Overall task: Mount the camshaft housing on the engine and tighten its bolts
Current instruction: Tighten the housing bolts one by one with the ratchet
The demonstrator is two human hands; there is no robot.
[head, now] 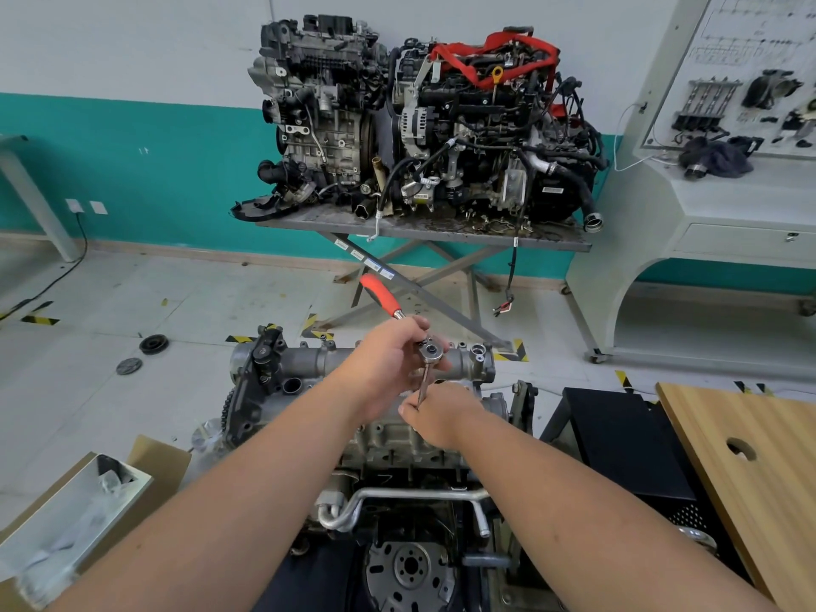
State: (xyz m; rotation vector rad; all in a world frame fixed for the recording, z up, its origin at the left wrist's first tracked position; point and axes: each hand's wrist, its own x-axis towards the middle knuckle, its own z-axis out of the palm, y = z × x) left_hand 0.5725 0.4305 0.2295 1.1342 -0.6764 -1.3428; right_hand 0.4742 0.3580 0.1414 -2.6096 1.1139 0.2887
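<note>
Your left hand (pixel 388 351) grips the ratchet (pixel 430 352) head; right hand (pixel 435 413) pinches its extension bar (pixel 424 384) over the camshaft housing (pixel 309 360), frame center.

Auto training workshop — engines on a steel stand (pixel 424 234), parts display board (pixel 746 72), hazard-taped floor (pixel 39 320)

In my left hand (pixel 388 346) the ratchet (pixel 430 352) head is bright, polished metal; its grip (pixel 380 295), beyond my knuckles, is glossy orange plastic. My right hand (pixel 435 415) pinches the thin, shiny steel extension (pixel 424 382). Under both hands, the camshaft housing (pixel 309 360) is dull, rough-cast grey metal. Right of my right hand lies a smooth, matt wooden board (pixel 759 457); left of my left forearm, brown cardboard (pixel 154 461).
</note>
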